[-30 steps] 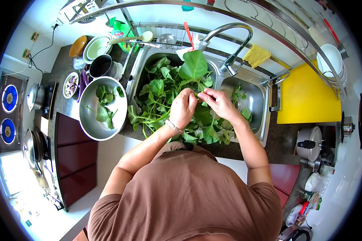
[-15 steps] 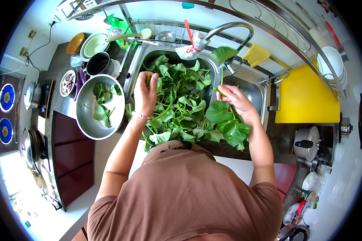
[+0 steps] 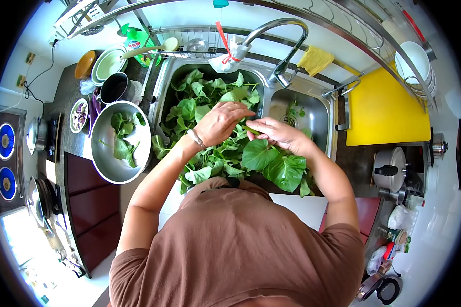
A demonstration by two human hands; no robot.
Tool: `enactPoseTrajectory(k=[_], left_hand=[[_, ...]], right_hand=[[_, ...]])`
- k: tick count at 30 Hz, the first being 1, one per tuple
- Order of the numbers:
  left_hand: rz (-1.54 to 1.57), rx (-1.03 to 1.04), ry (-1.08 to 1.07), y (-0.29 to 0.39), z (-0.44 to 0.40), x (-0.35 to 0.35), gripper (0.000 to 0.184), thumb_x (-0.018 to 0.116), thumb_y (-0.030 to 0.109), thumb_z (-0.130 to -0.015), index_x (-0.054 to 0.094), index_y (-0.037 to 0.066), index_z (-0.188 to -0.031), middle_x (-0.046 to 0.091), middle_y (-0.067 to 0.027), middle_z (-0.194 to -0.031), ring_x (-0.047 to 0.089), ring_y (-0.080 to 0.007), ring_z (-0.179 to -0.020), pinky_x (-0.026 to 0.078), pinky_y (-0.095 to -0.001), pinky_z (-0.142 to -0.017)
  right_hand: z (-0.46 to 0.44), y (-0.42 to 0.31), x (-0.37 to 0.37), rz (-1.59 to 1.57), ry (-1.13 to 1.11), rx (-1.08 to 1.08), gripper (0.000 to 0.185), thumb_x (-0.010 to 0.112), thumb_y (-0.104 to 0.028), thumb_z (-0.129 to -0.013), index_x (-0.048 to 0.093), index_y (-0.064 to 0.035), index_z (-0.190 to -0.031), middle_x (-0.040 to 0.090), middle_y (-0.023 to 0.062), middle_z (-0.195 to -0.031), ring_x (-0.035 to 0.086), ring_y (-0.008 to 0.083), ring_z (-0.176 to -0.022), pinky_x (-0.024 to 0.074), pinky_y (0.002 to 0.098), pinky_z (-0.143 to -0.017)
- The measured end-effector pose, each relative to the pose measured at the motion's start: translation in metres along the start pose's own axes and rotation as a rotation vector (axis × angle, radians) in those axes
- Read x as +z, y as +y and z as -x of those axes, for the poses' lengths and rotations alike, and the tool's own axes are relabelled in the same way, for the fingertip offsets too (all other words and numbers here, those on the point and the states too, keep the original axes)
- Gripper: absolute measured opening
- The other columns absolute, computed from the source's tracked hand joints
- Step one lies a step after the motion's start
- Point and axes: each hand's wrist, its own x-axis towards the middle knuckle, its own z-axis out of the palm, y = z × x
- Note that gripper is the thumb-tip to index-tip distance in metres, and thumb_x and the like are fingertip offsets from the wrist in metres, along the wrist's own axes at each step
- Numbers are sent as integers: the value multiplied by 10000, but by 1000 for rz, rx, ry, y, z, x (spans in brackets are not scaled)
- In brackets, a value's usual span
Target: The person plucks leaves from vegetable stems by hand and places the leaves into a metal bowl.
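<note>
A large heap of leafy green stems (image 3: 189,107) fills the left basin of the steel sink (image 3: 330,153). Over its right part, my right hand (image 3: 276,134) is closed on a green stem, with broad leaves (image 3: 279,166) hanging below. Close to the cut end of that stem, almost touching my right hand, is my left hand (image 3: 223,120), its fingers bent together; whether they hold anything is hidden. To the left, a steel bowl (image 3: 100,148) contains a few green leaves (image 3: 122,148). Some sprigs (image 3: 292,112) lie in the right basin.
A curved faucet (image 3: 305,38) rises behind the sink. A yellow board (image 3: 389,115) and a pot (image 3: 389,169) are at the right. Left of the sink are a black pot (image 3: 113,88), stacked bowls (image 3: 107,64) and a small bowl of purple pieces (image 3: 79,115).
My left hand has moved right from the left side of the heap to beside my right hand. My right hand, with the stem, has shifted left. The camera view has moved slightly.
</note>
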Motion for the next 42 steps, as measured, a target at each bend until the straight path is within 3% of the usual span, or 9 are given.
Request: enactPoseTrajectory(k=[10,15,18,20,24,29,33,38,42], left_hand=[[-512,-35,-82,6,19,8,268,645,95,-762,602,99,-1025,580,-42,-910,574,-212,-941,360,-395,-934],[-169,-264,232,2,24,23,94,554,70,-838,539,64,-930,611,-94,-762,624,-270,-731,459,-390,-761],[412,-836,389,-8,28,0,92,507,120,-938,567,59,-973,637,-121,-737,635,-271,-643,487,-379,-565],[134,-972,374,-11,36,-31,124,504,134,-959,603,62,-982,656,-122,-803,649,-249,-707,505,-358,-620],[-483,-520,696,-31,91,-89,135,531,161,-957,629,96,-1024,634,-95,-885,637,-258,-801,500,-348,-685],[-972,-864,456,-72,186,-130,148,556,182,-927,624,136,-1050,582,-89,-896,600,-279,-829,459,-396,-720],[-966,-1156,-67,-82,232,-115,763,787,325,-710,461,163,-1380,503,-106,-1266,448,-273,-1237,277,-509,-1070],[-598,-572,449,-36,145,-79,297,664,56,-800,640,61,-1096,630,-136,-1134,581,-324,-1073,437,-424,-944],[-189,-163,303,31,48,-22,298,641,-29,-780,649,48,-1068,641,-116,-1125,575,-282,-1136,453,-403,-976]], right_hand=[[-5,6,0,-30,57,-10,378,514,-490,-953,623,-134,-883,538,-83,-828,417,24,-657,313,205,-494],[-7,-4,2,-36,85,-50,353,519,-457,-961,609,-130,-864,514,-86,-761,405,24,-621,308,194,-481],[-2,-7,-11,88,-7,-104,363,491,-418,-984,584,-108,-819,424,-87,-635,367,26,-545,287,180,-453],[7,-12,-15,236,246,-295,393,476,-399,-995,568,-75,-792,356,-90,-563,335,30,-490,287,197,-443],[27,-7,-35,173,512,-480,365,435,-345,-1018,558,-59,-828,402,-54,-580,384,33,-501,358,200,-446],[37,4,-47,82,708,-655,360,414,-335,-1027,550,-36,-880,460,-6,-625,476,77,-544,444,226,-495],[34,7,-41,-66,750,-694,362,407,-335,-1028,547,-28,-896,462,7,-646,484,85,-557,487,241,-510],[30,5,-28,-10,770,-720,357,418,-332,-1024,550,-24,-902,477,8,-646,489,74,-553,494,232,-497],[22,-4,-7,76,733,-704,347,432,-321,-1021,566,-22,-908,502,6,-645,499,61,-551,483,213,-493]])
